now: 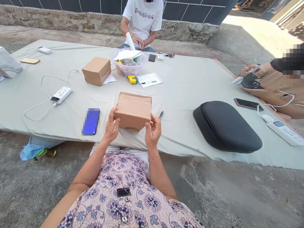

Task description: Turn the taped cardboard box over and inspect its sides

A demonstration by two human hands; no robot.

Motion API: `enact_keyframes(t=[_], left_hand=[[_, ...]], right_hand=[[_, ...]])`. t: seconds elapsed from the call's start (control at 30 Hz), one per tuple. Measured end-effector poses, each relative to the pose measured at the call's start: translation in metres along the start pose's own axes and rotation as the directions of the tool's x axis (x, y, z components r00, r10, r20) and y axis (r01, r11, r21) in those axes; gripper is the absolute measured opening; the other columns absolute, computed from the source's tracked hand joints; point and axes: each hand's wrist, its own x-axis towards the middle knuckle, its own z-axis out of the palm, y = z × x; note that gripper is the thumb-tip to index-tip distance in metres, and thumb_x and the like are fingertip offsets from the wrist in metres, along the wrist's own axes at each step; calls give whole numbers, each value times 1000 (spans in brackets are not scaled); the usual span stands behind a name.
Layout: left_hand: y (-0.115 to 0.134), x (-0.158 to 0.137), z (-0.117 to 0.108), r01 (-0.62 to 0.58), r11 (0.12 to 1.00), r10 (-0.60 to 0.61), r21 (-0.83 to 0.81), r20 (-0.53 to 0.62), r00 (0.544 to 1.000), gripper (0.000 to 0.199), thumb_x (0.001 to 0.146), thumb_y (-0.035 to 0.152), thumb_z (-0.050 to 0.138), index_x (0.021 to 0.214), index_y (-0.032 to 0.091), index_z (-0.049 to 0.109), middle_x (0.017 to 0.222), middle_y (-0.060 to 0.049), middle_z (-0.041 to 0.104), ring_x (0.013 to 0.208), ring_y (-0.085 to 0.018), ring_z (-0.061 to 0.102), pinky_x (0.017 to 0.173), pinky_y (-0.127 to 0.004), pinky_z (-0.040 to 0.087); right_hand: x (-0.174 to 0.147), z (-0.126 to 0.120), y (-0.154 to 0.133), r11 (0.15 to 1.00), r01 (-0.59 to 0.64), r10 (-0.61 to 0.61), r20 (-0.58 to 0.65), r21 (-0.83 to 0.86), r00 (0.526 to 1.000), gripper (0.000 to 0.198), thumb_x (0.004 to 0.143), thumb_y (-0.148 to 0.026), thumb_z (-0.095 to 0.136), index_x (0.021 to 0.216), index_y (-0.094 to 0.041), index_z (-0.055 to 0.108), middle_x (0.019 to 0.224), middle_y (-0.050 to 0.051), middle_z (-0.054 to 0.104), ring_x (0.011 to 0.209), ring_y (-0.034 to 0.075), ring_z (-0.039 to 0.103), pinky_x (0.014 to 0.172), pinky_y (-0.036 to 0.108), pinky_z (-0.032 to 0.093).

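A closed brown cardboard box (134, 106) is held between my two hands at the near side of the table. My left hand (111, 126) grips its left side, thumb on the front face. On the right side, my right hand (152, 129) holds the box by its edge, thumb near the front corner. A dark mark is printed low on the front face. Just right of my right hand lies a pen (161, 115). To the left of my left hand is a phone (91, 122) with a blue screen.
A second cardboard box (96, 70), a filled plastic basin (128, 68), a yellow tape measure (132, 79) and a notepad (150, 79) lie farther back. A black cushion-like object (228, 126) sits at right. White power banks (61, 95) with cables lie about. Two people sit around the table.
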Motion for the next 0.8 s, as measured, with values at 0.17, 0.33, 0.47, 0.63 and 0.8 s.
enact_keyframes(t=[0.17,0.33,0.47,0.63,0.8], left_hand=[[-2,4,-5,-22,999,21,-25,-75,997,51,102,44,44,149,35,28,151,-12,45,133,-20,53,110,-38,45],[-3,6,-13,-25,998,16,-51,-172,985,48,101,44,48,145,35,31,140,-11,51,121,-18,58,103,-35,48],[-4,7,-16,20,994,-44,-105,-230,972,52,97,50,52,142,34,32,136,-11,54,121,-20,58,104,-38,48],[-5,3,-8,167,944,-229,-286,-197,953,58,93,52,56,140,36,28,135,-9,55,120,-21,60,97,-36,53],[-20,-6,4,396,882,-426,-257,-74,901,41,89,42,57,124,24,46,122,-10,64,115,-23,63,100,-42,52]], right_hand=[[-6,0,29,996,-81,83,137,-25,987,35,91,-44,60,119,-25,67,113,8,69,96,18,67,76,31,57],[-17,2,56,956,-264,287,214,-127,934,40,87,-42,60,121,-22,69,114,11,73,102,22,69,85,38,59],[-20,4,61,941,-319,336,204,-111,919,42,87,-40,59,123,-21,68,120,11,73,99,21,69,96,43,55],[-8,-8,44,968,-228,231,18,-99,973,35,89,-43,61,115,-22,71,112,9,69,98,18,66,88,35,57],[9,-28,21,984,-71,48,-137,-165,989,29,90,-44,63,107,-24,73,111,8,59,107,20,61,82,34,57]])
